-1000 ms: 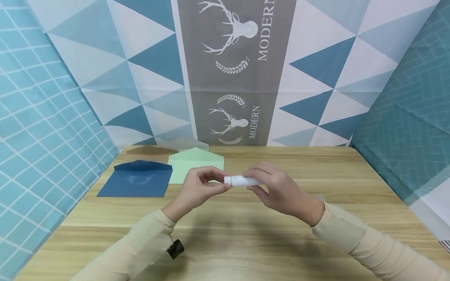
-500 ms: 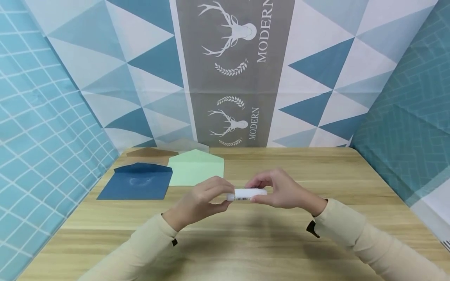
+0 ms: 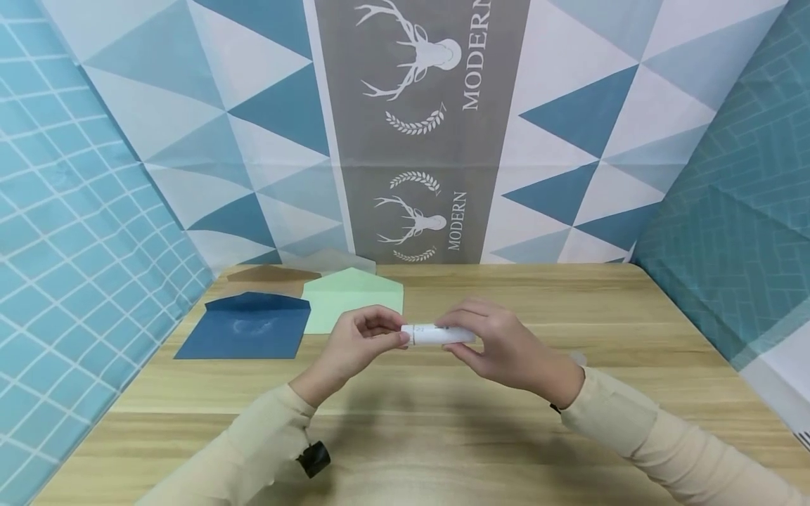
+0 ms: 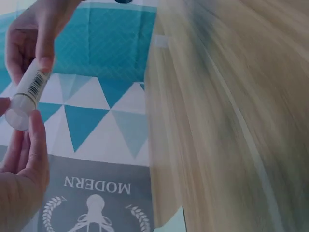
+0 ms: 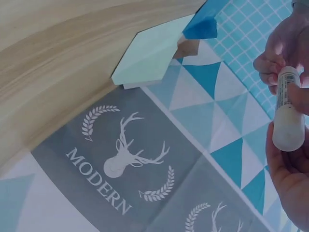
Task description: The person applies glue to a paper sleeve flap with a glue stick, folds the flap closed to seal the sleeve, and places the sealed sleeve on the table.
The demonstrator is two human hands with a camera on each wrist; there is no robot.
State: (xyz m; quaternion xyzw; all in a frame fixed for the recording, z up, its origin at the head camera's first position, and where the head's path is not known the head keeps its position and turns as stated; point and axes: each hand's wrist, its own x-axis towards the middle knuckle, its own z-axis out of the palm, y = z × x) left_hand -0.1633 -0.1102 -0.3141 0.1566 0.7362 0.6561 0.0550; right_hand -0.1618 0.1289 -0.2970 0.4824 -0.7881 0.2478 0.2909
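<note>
Both hands hold a white glue stick (image 3: 424,334) level above the wooden table. My left hand (image 3: 357,344) pinches its left end, at the cap, between thumb and fingers. The right hand (image 3: 506,344) grips the other end, fingers above and thumb below. In the left wrist view, a printed barcode shows on the body of the glue stick (image 4: 33,89), and the cap looks to be on. The right wrist view shows the rounded bottom of the glue stick (image 5: 288,123) between the right thumb and fingers.
Behind the left hand lie a navy envelope (image 3: 247,334) and a mint green envelope (image 3: 354,302), flaps raised. A brown envelope (image 3: 272,276) and a pale grey envelope (image 3: 332,260) are partly hidden behind them. The wooden table (image 3: 569,302) ends at a patterned cloth backdrop (image 3: 411,140).
Half a second ago the glue stick was slightly lower and nearer, its barcode facing the head camera. It has since risen a little and turned, and the hands' grips have shifted.
</note>
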